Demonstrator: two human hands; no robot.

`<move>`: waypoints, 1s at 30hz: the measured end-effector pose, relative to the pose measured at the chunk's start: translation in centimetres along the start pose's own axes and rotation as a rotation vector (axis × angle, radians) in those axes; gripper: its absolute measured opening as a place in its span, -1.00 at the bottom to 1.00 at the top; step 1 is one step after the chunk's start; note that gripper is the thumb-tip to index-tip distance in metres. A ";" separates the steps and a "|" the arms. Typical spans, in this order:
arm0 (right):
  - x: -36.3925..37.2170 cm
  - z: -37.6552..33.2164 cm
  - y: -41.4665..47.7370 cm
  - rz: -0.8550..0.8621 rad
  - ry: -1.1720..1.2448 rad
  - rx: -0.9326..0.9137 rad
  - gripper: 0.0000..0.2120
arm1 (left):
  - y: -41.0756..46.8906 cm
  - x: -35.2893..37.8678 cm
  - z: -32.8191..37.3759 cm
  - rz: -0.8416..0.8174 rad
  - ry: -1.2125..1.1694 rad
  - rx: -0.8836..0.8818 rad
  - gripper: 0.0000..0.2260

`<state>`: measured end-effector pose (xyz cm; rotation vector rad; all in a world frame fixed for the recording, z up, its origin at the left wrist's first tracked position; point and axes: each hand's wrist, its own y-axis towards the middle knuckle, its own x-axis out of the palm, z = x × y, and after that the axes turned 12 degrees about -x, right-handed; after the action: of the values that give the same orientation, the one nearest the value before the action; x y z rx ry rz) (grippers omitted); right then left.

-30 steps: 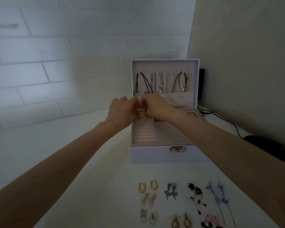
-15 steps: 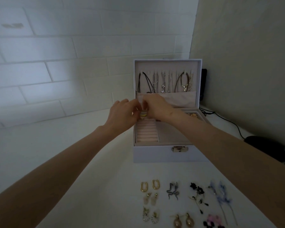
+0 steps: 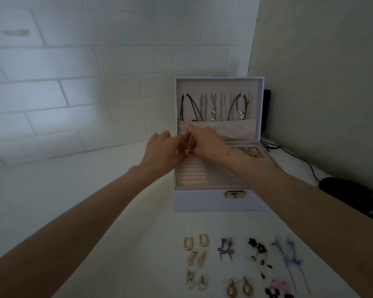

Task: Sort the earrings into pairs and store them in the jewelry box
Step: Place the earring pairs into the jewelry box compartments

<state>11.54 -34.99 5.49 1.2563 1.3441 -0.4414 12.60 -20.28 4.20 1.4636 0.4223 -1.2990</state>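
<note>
Gold earring (image 3: 186,151): a small gold piece, most likely an earring though too small to be sure, was between the fingertips of both hands, above the far left corner of the jewelry box (image 3: 220,203).
Left hand (image 3: 162,151): it was stretched forward at the box's left edge with its back toward the camera. The fingers were curled inward and pinched the gold piece.
Right hand (image 3: 205,143): its forearm crossed above the open tray from the near right. The fingers were bent, and the fingertips nipped the same piece from the other side.
Reason for two hands: in my judgement such a tiny thing needs one hand to steady it while the other seats it in the soft ring rolls (image 3: 193,173) just below.
Box position: it stood open near the far right corner of the table (image 3: 95,201). Its lid (image 3: 219,84) stood upright and necklaces (image 3: 215,108) hung inside.
Waiting pairs: gold hoops (image 3: 195,241), snake earrings (image 3: 225,249), black flower earrings (image 3: 257,254), long blue earrings (image 3: 289,254) and pearl drops (image 3: 239,288) lay two by two along the near edge, with some other pairs beside them. This order suggests the sorting was done and mostly the storing remained.
Other things: a black object (image 3: 353,196) with a cable (image 3: 299,158) lay at the right edge.
</note>
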 end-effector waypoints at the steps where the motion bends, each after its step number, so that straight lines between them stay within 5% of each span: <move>1: 0.0 0.1 0.0 -0.001 0.007 0.000 -0.78 | 0.0 -0.1 0.2 -0.017 0.013 -0.008 -0.81; 8: -1.2 0.7 -0.6 0.092 0.136 0.034 -0.72 | 0.1 -0.5 1.3 -0.069 0.156 -0.043 -0.82; 14: -0.7 0.9 -0.3 -0.107 -0.091 -0.002 -0.87 | -0.5 -0.8 1.7 -0.024 0.183 -0.090 -0.78; 24: 0.0 0.3 0.0 -0.090 -0.125 -0.013 -0.86 | -0.1 -0.3 1.5 -0.065 0.128 -0.121 -0.76; 30: -1.5 0.5 0.0 -0.032 0.183 0.053 -0.87 | 0.1 -0.8 1.1 0.085 -0.028 -0.104 -0.80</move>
<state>11.40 -36.04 6.66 1.3461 1.5166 -0.3947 11.82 -20.96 5.13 1.3610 0.3993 -1.2114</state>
